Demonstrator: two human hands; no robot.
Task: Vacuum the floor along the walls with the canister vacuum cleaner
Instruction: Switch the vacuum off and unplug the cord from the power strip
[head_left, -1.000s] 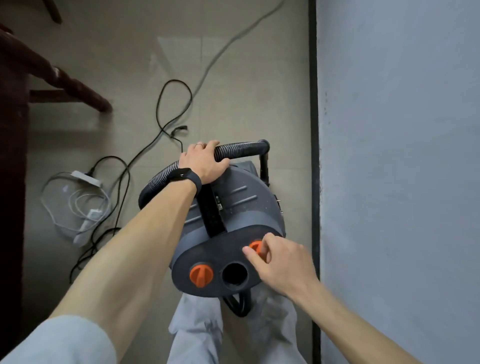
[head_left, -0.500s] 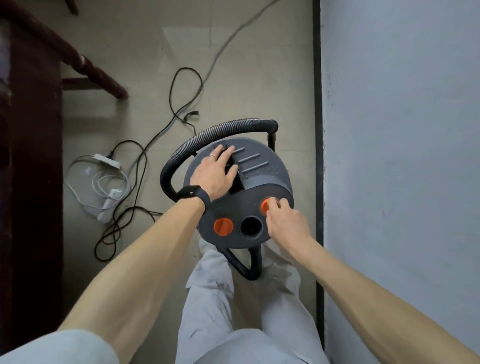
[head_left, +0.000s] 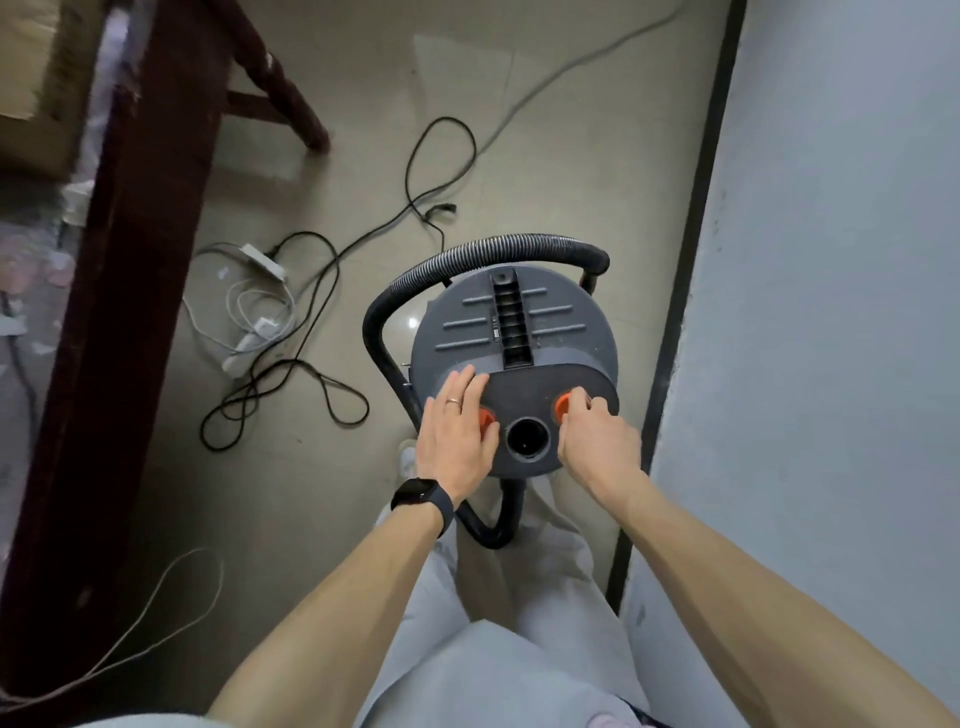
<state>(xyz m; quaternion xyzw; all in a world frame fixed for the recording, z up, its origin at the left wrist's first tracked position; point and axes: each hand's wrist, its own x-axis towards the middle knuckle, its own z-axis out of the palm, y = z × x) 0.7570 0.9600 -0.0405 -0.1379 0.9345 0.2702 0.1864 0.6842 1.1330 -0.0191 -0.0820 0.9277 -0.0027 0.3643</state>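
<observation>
- The canister vacuum cleaner (head_left: 571, 332) stood upright on the tiled floor (head_left: 545, 156), right in front of our legs and close to the wall (head_left: 831, 260) on our right, with the dark baseboard (head_left: 696, 249) just beside it.
- Its black ribbed hose (head_left: 493, 244) arched round the far side of the grey lid, ran down the left side and looped under the near edge.
- Our left hand (head_left: 457, 431) lay flat on the darker front panel, fingers straight and together, covering most of the left orange knob (head_left: 487, 418).
- Our right hand (head_left: 597, 441) had its fingers curled round the right orange knob (head_left: 561, 405), pinching it.
- Between the two knobs the round black port (head_left: 526, 439) sat uncovered.
- We wore a dark watch (head_left: 418, 493) on the left wrist and pale grey trousers (head_left: 498, 665).
- Off to the left, black cables (head_left: 244, 397) lay tangled on the floor beside a white power strip (head_left: 262, 260).
- A dark wooden piece of furniture (head_left: 130, 234) stood further left, well apart from the vacuum.
</observation>
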